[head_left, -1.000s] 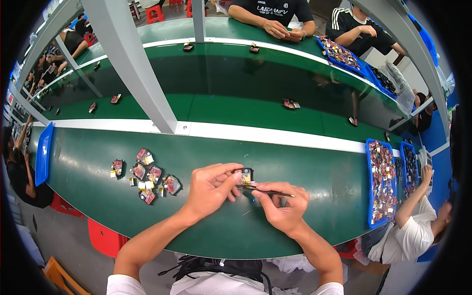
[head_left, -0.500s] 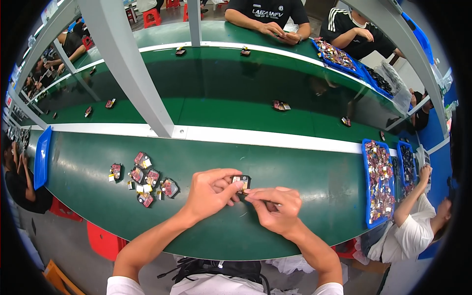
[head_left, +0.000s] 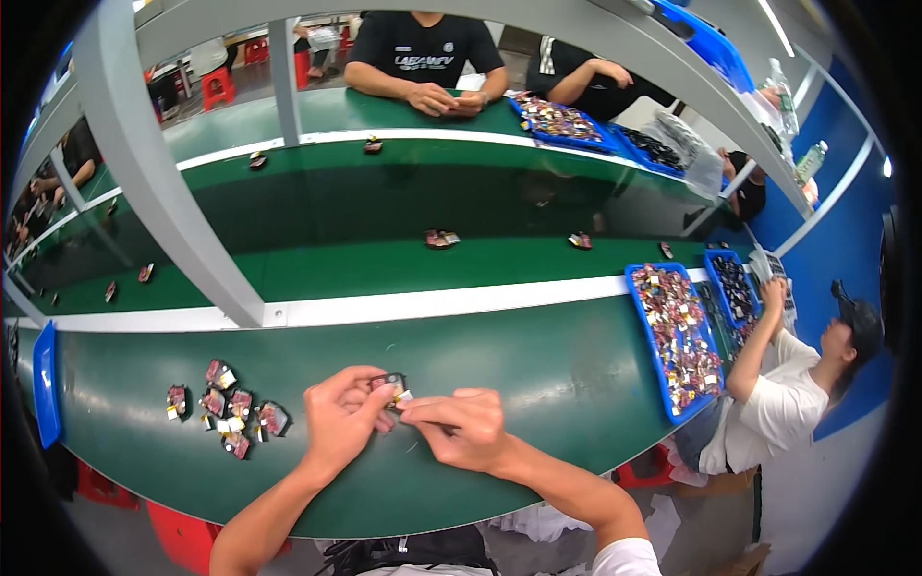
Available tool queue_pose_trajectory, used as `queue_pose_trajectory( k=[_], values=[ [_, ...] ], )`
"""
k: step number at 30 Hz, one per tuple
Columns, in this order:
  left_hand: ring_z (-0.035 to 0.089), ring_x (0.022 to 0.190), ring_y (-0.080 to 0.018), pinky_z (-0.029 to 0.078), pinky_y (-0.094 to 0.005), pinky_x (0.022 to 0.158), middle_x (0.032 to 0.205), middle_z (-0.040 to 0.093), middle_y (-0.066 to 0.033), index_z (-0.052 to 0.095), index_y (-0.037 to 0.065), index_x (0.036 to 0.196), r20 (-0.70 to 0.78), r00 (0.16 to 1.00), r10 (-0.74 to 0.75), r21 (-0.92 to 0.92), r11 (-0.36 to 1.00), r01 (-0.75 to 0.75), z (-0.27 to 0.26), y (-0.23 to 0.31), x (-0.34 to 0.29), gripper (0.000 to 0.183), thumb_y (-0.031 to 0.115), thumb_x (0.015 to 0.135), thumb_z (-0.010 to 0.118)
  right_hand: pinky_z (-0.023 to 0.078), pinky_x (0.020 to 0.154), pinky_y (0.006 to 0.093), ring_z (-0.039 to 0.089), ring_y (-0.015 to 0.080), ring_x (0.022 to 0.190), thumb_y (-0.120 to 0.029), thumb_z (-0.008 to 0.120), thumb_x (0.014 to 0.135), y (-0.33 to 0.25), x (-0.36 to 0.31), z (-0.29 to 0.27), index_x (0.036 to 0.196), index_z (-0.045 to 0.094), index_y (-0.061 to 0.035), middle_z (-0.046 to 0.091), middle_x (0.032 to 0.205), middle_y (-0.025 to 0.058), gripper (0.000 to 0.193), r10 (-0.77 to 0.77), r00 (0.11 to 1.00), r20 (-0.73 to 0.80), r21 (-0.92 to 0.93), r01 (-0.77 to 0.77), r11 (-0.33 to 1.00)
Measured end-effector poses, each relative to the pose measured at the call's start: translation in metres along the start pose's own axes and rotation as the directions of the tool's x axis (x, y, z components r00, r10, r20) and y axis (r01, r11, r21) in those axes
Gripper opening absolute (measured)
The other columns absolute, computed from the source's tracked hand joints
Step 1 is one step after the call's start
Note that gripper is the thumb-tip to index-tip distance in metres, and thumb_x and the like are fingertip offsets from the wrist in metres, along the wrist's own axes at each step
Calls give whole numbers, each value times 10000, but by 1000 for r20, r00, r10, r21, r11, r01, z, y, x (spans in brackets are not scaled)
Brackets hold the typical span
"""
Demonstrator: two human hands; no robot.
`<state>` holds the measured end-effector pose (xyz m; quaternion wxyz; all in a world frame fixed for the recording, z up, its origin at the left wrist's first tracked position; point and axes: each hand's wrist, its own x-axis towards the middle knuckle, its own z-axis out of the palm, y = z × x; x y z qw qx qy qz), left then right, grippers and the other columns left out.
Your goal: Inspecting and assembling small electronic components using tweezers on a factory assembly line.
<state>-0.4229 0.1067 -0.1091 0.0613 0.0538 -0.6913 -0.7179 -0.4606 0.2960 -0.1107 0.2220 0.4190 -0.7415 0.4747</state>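
Above the near green worktop, my left hand is closed round the edge of a small black-cased electronic part with a reddish inside. A pale tab sticks out at the part's lower right corner. There my right hand is closed in a pinch, thumb and forefinger on the tab. My fingers hide much of the part's underside. To the left of my left hand, several similar parts with yellow and white tabs lie in a loose cluster on the worktop.
On the right a blue tray holds many reddish parts; another blue tray holds dark pieces. Beyond a white rail, spaced parts lie on a green conveyor belt. A grey post rises at left. Co-workers sit opposite and at right.
My view has turned right, so the scene sits further left. Both hands stay together at the part; the right fingers now pinch its pale tab more visibly.
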Motion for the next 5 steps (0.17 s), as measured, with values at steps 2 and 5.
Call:
queue_pose_trajectory(
  k=[2, 5],
  values=[
    [694, 575, -151, 561, -257, 494, 763, 710, -130, 670, -111, 1024, 10, 1000, 2, -5, 1000, -2, 5, 5, 1, 140, -35, 909, 696, 363, 436, 230, 580, 94, 470, 54, 814, 678, 1, -2, -2, 824, 764, -87, 787, 866, 49, 209, -8, 1000, -10, -7, 8, 1000],
    [704, 590, -168, 559, -258, 485, 783, 715, -146, 668, -106, 1037, 18, 1000, -23, -9, 1000, 23, 6, 0, 3, 139, -37, 917, 682, 359, 434, 231, 588, 93, 475, 46, 821, 681, 1, -2, -10, 834, 766, -92, 786, 860, 46, 213, -22, 1000, -2, -40, 22, 999]
  ],
)
